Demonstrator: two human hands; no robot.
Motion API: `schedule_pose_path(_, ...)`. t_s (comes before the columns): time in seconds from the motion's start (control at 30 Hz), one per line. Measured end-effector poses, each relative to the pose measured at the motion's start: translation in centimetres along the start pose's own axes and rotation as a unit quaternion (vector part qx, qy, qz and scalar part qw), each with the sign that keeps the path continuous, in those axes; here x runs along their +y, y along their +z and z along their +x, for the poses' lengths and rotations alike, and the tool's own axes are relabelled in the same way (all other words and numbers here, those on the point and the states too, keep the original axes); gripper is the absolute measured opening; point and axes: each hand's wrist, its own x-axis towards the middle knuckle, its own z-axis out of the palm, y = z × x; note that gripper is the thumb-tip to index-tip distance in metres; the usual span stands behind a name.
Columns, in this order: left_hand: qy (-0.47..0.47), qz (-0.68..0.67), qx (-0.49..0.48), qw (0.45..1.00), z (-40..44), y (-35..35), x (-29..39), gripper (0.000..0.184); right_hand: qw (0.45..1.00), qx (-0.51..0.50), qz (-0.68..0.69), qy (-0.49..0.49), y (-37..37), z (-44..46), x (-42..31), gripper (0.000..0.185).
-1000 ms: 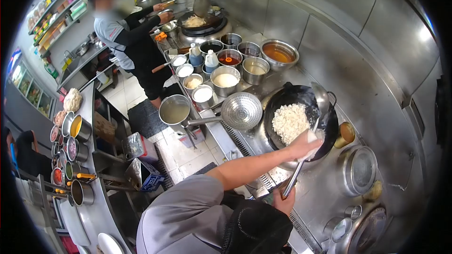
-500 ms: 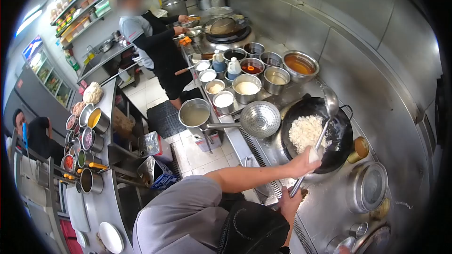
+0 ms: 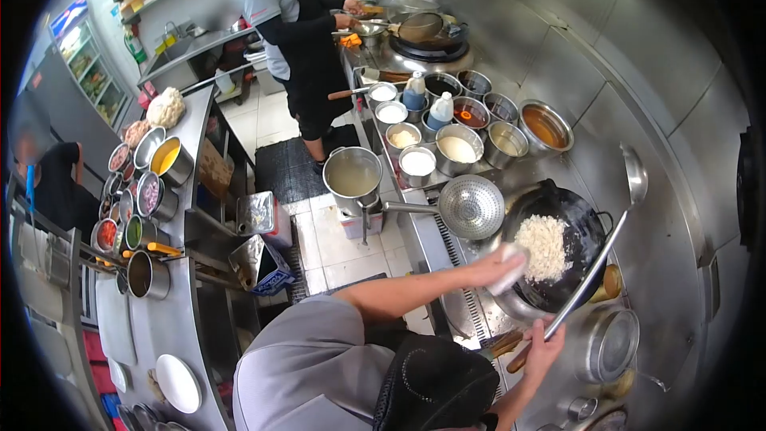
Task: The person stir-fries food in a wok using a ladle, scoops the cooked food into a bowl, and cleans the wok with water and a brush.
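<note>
Head: ladle (image 3: 589,271) inside right grip (image 3: 544,349)

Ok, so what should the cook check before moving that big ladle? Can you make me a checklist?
1. Ladle held: ok, the right hand grips its handle near the wooden end.
2. Ladle's bowl over the wok: not ok, it looks to be out past the rim.
3. White food inside the wok: ok, it sits there in a heap.
4. Left hand empty: not ok, it holds a white cloth, or something like one, at the wok's near side.
5. Flame under the wok: cannot tell, the wok hides that spot.
</note>
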Motion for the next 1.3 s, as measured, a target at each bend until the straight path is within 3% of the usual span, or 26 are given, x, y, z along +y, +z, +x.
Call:
schedule_pose_path(0.07,-0.092,-0.100,-0.017,0.991,-4.1,-3.4,2.4,0.061,0.998,-0.015,-0.058,0.017,0.3,0.0,-2.2,0.021)
schedule_pose_path(0.17,-0.117,-0.189,0.082,0.971,-7.9,-8.2,-3.1,0.061,0.997,0.026,-0.042,0.051,1.9,0.0,-3.0,0.023)
schedule_pose_path(0.27,-0.119,-0.199,0.140,0.963,-14.2,-13.4,-5.3,0.055,0.992,0.024,-0.048,0.118,2.7,-0.6,1.6,0.029)
schedule_pose_path(0.33,-0.130,-0.253,0.194,0.939,-18.5,-16.6,-7.1,0.050,0.974,0.052,-0.219,-0.027,0.2,0.0,11.5,0.029)
schedule_pose_path(0.4,-0.155,-0.262,0.236,0.923,-22.6,-18.9,-7.4,0.052,0.960,0.046,-0.269,-0.059,-2.4,0.0,17.7,0.028)
schedule_pose_path(0.47,-0.146,-0.246,0.269,0.920,-25.1,-20.4,-7.2,0.048,0.920,-0.005,-0.367,0.134,-2.7,-0.5,19.7,0.026)
schedule_pose_path(0.5,-0.141,-0.231,0.299,0.915,-26.0,-20.9,-7.1,0.045,0.922,-0.007,-0.363,0.132,-2.8,-0.4,20.3,0.026)
schedule_pose_path(0.57,-0.133,-0.204,0.304,0.921,-26.6,-22.0,-7.9,0.048,0.898,-0.029,-0.438,0.037,-2.5,-1.2,20.5,0.024)
schedule_pose_path(0.67,-0.133,-0.179,0.300,0.928,-26.0,-22.1,-8.6,0.049,0.897,-0.027,-0.422,0.132,-0.1,-1.9,17.1,0.025)
schedule_pose_path(0.7,-0.123,-0.169,0.285,0.935,-25.4,-21.8,-8.6,0.048,0.888,-0.033,-0.441,0.128,-1.2,-1.6,19.5,0.028)
schedule_pose_path(0.73,-0.113,-0.162,0.268,0.943,-24.9,-21.6,-8.5,0.047,0.887,-0.024,-0.441,0.136,0.4,-2.1,16.4,0.028)
schedule_pose_path(0.8,-0.134,-0.184,0.230,0.946,-23.6,-21.3,-8.3,0.045,0.885,-0.015,-0.300,0.355,4.7,-2.4,7.0,0.037)
schedule_pose_path(0.87,-0.153,-0.151,0.241,0.946,-22.2,-20.2,-8.7,0.051,0.910,-0.006,-0.373,0.181,-0.2,-2.4,17.5,0.049)
schedule_pose_path(0.93,-0.156,-0.145,0.231,0.949,-20.9,-19.6,-9.4,0.059,0.901,0.049,-0.428,-0.043,-0.5,-3.4,19.3,0.045)
schedule_pose_path(1.03,-0.146,-0.151,0.194,0.958,-19.4,-18.4,-9.3,0.056,0.890,0.029,-0.455,0.001,-1.5,-3.6,19.5,0.052)
schedule_pose_path(1.1,-0.140,-0.192,0.182,0.954,-18.4,-18.0,-9.4,0.050,0.861,0.047,-0.492,-0.116,-1.0,-3.3,19.7,0.053)
schedule_pose_path(1.13,-0.136,-0.190,0.186,0.954,-18.0,-17.5,-9.6,0.050,0.863,0.046,-0.489,-0.120,-0.7,-3.1,19.1,0.053)
schedule_pose_path(1.17,-0.137,-0.217,0.199,0.946,-17.6,-17.0,-10.0,0.047,0.934,0.028,-0.353,0.044,-0.6,-2.9,17.2,0.054)
schedule_pose_path(1.2,-0.137,-0.245,0.213,0.936,-17.3,-16.6,-10.3,0.045,0.958,0.003,-0.201,0.207,-0.6,-2.8,15.5,0.056)
schedule_pose_path(1.3,-0.151,-0.273,0.176,0.934,-16.2,-15.2,-10.6,0.040,0.968,0.004,-0.127,0.217,-1.5,-1.9,12.3,0.054)
